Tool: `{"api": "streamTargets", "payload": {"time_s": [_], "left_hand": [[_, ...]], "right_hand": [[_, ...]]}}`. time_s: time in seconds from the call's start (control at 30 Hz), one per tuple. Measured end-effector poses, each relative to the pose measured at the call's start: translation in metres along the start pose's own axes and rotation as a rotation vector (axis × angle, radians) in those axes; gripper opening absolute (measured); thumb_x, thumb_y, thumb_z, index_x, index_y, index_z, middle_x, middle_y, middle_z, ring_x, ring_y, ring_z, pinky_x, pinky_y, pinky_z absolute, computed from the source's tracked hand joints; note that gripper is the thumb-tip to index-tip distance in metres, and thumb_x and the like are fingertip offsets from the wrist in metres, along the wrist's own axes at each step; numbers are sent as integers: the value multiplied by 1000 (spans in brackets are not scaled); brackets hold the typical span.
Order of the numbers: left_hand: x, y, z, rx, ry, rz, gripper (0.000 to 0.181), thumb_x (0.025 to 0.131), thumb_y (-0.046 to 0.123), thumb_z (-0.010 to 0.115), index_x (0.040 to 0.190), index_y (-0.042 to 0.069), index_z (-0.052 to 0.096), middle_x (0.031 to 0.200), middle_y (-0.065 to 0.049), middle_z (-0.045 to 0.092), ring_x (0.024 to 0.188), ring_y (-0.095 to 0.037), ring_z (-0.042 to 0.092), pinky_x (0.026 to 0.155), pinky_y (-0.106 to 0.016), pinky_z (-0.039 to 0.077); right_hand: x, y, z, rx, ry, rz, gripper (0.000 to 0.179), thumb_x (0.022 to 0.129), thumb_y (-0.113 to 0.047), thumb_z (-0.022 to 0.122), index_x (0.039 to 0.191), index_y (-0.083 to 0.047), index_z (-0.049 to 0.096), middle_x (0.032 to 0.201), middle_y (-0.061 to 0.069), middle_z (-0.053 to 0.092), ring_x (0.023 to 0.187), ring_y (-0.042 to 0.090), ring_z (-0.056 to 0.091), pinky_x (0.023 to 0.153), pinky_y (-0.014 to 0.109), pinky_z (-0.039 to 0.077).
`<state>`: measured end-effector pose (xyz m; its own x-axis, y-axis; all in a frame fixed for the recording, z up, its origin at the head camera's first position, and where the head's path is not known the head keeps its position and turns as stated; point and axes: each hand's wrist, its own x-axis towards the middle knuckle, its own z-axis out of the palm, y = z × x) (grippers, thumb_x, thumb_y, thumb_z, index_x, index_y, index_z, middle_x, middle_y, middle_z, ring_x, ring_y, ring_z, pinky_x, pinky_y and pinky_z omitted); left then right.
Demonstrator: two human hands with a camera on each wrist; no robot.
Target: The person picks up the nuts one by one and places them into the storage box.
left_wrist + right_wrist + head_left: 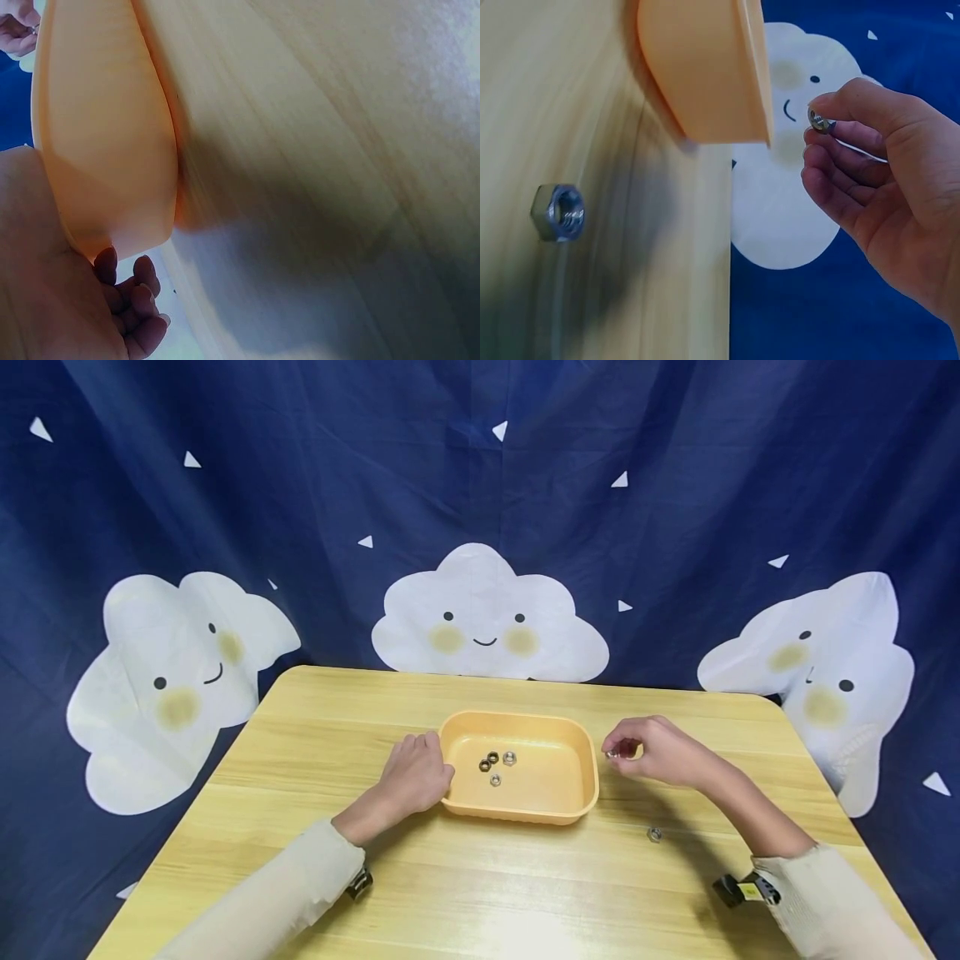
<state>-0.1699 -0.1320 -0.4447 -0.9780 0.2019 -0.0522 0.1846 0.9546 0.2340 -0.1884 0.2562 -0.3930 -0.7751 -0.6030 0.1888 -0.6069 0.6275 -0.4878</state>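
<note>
A shallow orange plastic tray (547, 814) stands on the table with several hex nuts (510, 758) inside, two of them dark and the others silvery. At its left end my left hand (417, 772) grips the rim, thumb over the edge and the other fingers curled outside, as the left wrist view also shows. Just beyond the right end, my right hand (651, 750) pinches a small metal nut (820, 121) between thumb and forefinger, above the table. Another silvery nut (655, 834) lies on the wood below that hand, larger in the right wrist view.
The light wooden table (360, 710) has rounded far corners. Behind it hangs a dark blue curtain (420, 460) printed with white smiling clouds and small triangles. A black wrist camera (738, 890) sits under the right sleeve, and another (360, 883) under the left.
</note>
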Motion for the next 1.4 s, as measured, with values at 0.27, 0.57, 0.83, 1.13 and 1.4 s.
{"api": "streamTargets", "payload": {"time_s": [0.27,0.57,0.83,1.13,1.4], "left_hand": [[0,0,2,-10,0,9,28,97,28,53,100,1,50,86,-9,48,83,-27,43,79,-37,36],[1,-2,0,-22,9,21,25,96,27,53,97,2,48,84,-8,48,80,-27,43,76,-37,34],[2,-3,0,-14,-2,12,24,96,27,53,94,4,48,83,-9,48,79,-27,43,75,-36,33],[0,-1,3,-22,0,8,25,96,27,54,95,3,48,84,-9,47,79,-27,43,75,-36,34],[0,-1,3,-18,-1,9,25,97,27,52,96,2,48,85,-9,47,81,-27,43,76,-37,34]], "right_hand": [[14,-3,1,-6,-19,19,12,83,-7,77,92,-13,78,84,-9,72,77,5,63,70,28,57],[29,-11,1,-6,-18,-3,12,86,-10,75,97,-9,79,86,-5,72,78,7,64,72,34,59],[45,-18,2,-6,-46,-30,10,87,-10,74,96,-11,79,85,-6,71,78,8,63,72,32,58],[64,-26,9,28,-116,-40,9,87,-10,73,94,-11,78,85,-5,71,78,8,62,72,24,54],[80,-32,18,3,-158,-95,6,86,-11,74,90,-11,78,80,-7,69,74,4,58,71,21,52]]}}
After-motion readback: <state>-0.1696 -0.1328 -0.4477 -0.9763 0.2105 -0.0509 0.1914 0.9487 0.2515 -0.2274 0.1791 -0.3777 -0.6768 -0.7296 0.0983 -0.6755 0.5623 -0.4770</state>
